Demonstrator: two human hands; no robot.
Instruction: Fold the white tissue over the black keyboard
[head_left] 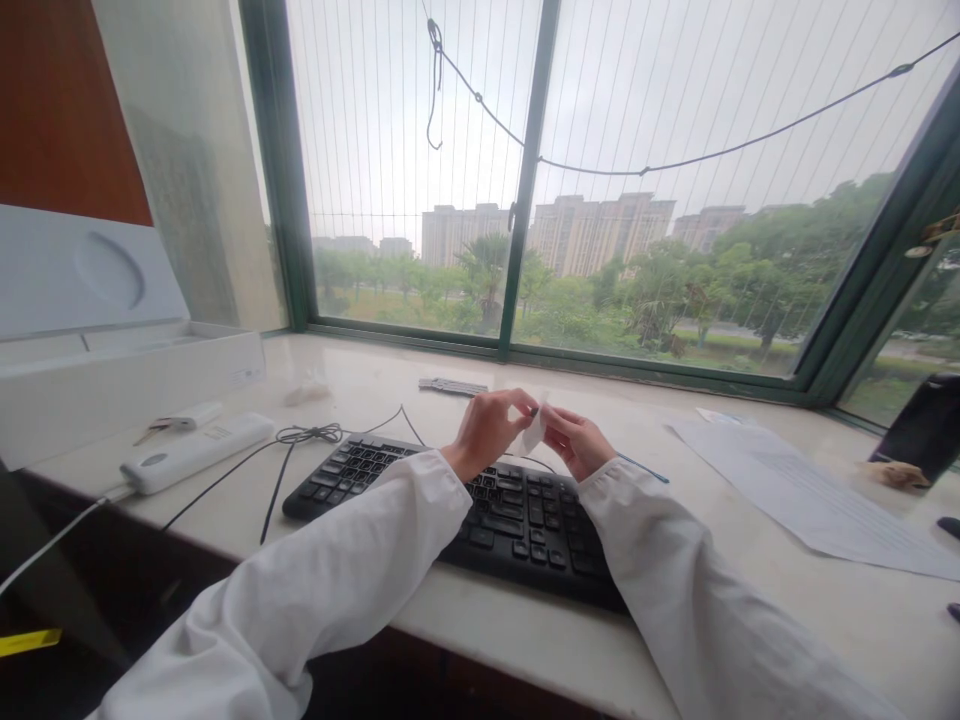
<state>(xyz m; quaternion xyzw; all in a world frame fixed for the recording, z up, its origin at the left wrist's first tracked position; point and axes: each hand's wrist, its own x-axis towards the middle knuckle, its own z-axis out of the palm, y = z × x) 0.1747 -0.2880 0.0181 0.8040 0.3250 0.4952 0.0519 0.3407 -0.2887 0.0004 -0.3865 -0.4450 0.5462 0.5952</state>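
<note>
White sleeves (pixel 360 560) cross the black keyboard (pixel 495 505) on the worktop (pixel 675 530); above its far edge the left hand (pixel 487 432) and right hand (pixel 579 442) each pinch a side of a small white slip (pixel 535 430) held between them. It seems mid-opening, which calls for firm fingertips pulling gently apart.

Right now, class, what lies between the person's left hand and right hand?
In the head view, a small white piece, pinched by both the left hand and right hand, above the black keyboard.

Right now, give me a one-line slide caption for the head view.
Left hand and right hand pinch a small white piece over a black keyboard.
</note>
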